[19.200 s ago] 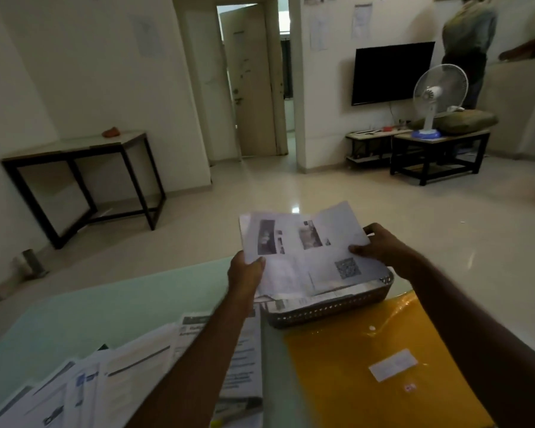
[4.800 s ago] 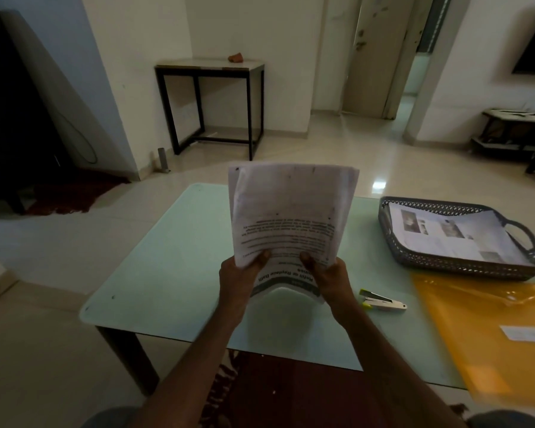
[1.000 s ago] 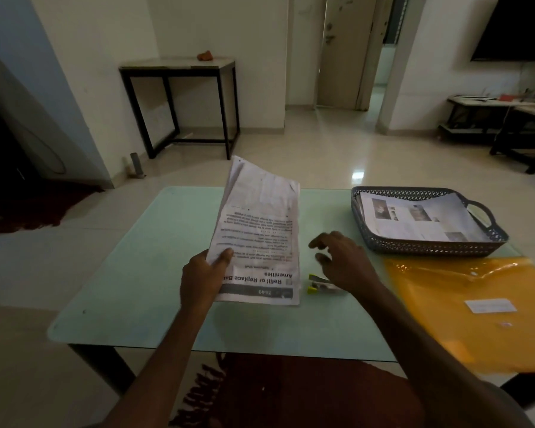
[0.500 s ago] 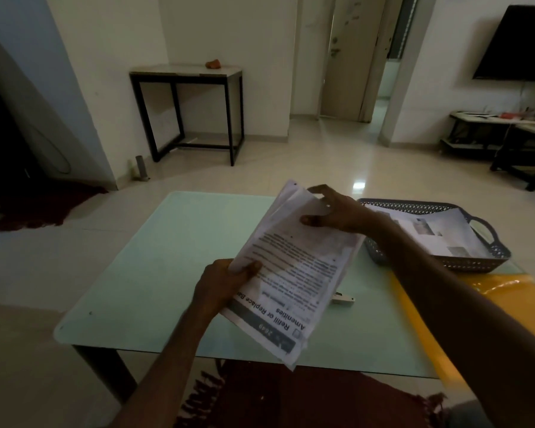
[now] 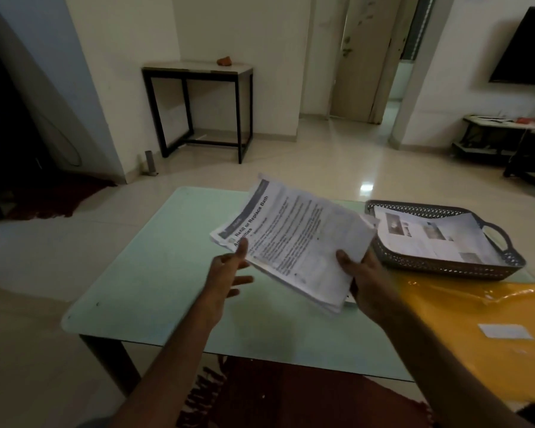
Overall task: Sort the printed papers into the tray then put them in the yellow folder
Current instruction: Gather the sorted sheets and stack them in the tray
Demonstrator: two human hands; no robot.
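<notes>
My right hand point(image 5: 363, 274) grips a stack of printed papers point(image 5: 294, 239) by its near right corner, holding it tilted above the glass table point(image 5: 155, 273). Just under the stack's left corner is my left hand point(image 5: 227, 271), its fingers spread and relaxed and its thumb against the paper's edge. To the right, a dark mesh tray point(image 5: 445, 264) holds other printed sheets point(image 5: 430, 236). The yellow folder point(image 5: 476, 319) lies flat on the table just in front of the tray, with a white label on it.
A black-framed side table point(image 5: 198, 103) stands by the far wall, and a doorway opens at the back right. Low dark furniture and a wall screen are at the far right. A dark red rug point(image 5: 291, 400) lies under the table's near edge.
The stack has turned round so its heading now points away and left. My right hand has shifted from the far corner to the near right corner, and my left hand has loosened its grip.
</notes>
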